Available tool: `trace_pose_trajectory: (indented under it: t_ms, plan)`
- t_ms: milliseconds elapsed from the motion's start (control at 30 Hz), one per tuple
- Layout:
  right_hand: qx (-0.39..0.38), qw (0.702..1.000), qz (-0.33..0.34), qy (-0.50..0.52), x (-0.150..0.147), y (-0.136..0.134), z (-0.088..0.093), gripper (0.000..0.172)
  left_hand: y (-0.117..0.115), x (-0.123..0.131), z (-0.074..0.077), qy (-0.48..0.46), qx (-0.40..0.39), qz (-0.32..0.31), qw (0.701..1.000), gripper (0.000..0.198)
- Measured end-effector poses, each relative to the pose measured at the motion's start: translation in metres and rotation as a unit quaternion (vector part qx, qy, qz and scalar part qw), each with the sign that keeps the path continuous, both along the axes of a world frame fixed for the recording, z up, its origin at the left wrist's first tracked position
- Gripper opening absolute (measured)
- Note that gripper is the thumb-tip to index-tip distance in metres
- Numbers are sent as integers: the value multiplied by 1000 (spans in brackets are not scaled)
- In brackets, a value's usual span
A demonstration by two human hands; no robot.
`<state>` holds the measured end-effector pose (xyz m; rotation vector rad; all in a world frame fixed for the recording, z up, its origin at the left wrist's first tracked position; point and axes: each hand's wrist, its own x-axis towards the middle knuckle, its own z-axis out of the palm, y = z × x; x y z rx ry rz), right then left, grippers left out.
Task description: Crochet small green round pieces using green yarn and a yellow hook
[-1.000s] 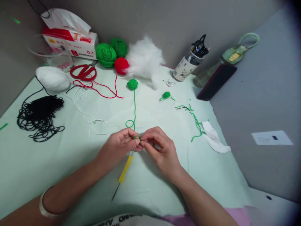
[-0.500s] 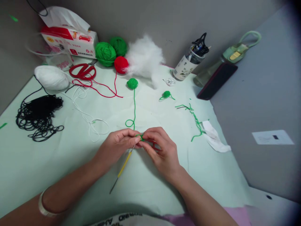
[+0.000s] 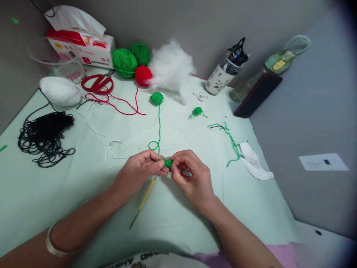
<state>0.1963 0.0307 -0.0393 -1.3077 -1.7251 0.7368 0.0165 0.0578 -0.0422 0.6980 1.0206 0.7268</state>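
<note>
My left hand (image 3: 139,172) is pinched shut on a crochet hook (image 3: 145,196) with a yellow handle, its tail slanting down toward me. My right hand (image 3: 192,178) is pinched shut on a small green crochet piece (image 3: 168,163) that sits between the two hands, with something red under its fingers. A green strand (image 3: 159,126) runs from the piece, through a small loop, up to a little green yarn ball (image 3: 156,98) on the pale green cloth (image 3: 83,193).
At the back stand a tissue box (image 3: 80,41), two big green yarn balls (image 3: 124,62), a red ball (image 3: 143,75), white stuffing (image 3: 171,69) and red scissors (image 3: 97,83). White yarn (image 3: 60,91) and a black tangle (image 3: 46,134) lie left. A pen jar (image 3: 224,74), phone (image 3: 256,96) and green scraps (image 3: 231,143) lie right.
The green piece between my fingertips shows more now, turned up as a small lump. The hook's tail has swung slightly left and up. Both hands stay in place.
</note>
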Motion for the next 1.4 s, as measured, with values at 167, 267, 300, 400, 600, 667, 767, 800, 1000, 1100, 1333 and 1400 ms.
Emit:
trace_pose_trajectory:
  t_ms: [167, 267, 300, 400, 600, 667, 767, 800, 1000, 1100, 1333, 1400]
  plan:
    - [-21, 1000, 14, 14, 2, -1, -1, 12, 2, 0, -2, -11, 0, -10, 1000, 21]
    - [-2, 999, 36, 5, 3, -1, 0, 10, 2, 0, -3, -6, 12, -11, 1000, 23]
    - [12, 999, 42, -6, 3, -2, 0, 11, 1, 0, -3, -3, 16, -14, 1000, 23]
    - [48, 997, 53, -40, 3, -1, -1, 15, 0, -1, -3, 7, 25, -20, 999, 23]
    - [48, 995, 59, -63, 5, 0, -3, 8, 1, 1, -4, 8, 30, -28, 999, 23]
    - [40, 996, 59, -58, 5, 0, -2, 11, 1, 1, -4, 8, 19, -20, 1000, 22]
    - [23, 997, 59, -43, 7, 0, -1, 13, 0, 2, -3, 15, 18, -15, 1000, 22]
    - [15, 998, 59, -35, 7, 0, -1, 13, 0, 2, -3, 17, 22, -16, 999, 21]
    - [-18, 999, 48, -7, 5, 0, 2, 14, -5, 2, -4, 36, 90, -34, 995, 13]
    - [-14, 999, 35, -15, 3, 0, 3, 15, -5, 3, -5, 30, 90, -38, 995, 11]
    - [-3, 999, 30, -21, 2, -2, 2, 17, -3, 4, -4, -46, 63, 3, 997, 17]
    - [-5, 999, 28, -20, 1, -2, 1, 17, -4, 4, -3, -49, 63, 4, 997, 16]
